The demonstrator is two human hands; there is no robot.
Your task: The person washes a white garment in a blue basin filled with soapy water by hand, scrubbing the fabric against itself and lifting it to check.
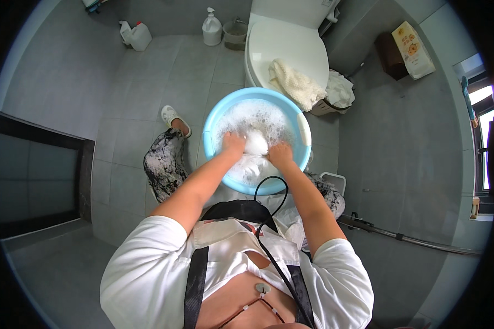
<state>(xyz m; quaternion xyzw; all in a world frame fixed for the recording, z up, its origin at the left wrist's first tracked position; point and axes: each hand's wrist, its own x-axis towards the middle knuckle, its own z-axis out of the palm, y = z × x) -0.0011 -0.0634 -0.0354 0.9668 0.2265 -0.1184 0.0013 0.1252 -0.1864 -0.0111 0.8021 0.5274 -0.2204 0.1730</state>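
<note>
A round light-blue basin (214, 112) stands between my knees, filled with sudsy water (266, 116). In its middle a wet white cloth (256, 143) bulges up out of the foam, and part of it lies spread toward me. My left hand (234, 143) is closed on the cloth's left side, with the fingers curled in. On the right side of the same cloth, my right hand (280, 154) grips it, its fingers bent. Suds hide some of the fingertips and the lower part of the cloth.
Behind the basin is a white toilet (285, 46) with a cream towel (296, 85) on its lid. A basket of white cloth (339, 90) stands beside it. A pump bottle (212, 28), a small bucket (235, 34) and a white jug (140, 37) line the back wall. A black cable (284, 192) hangs near the rim.
</note>
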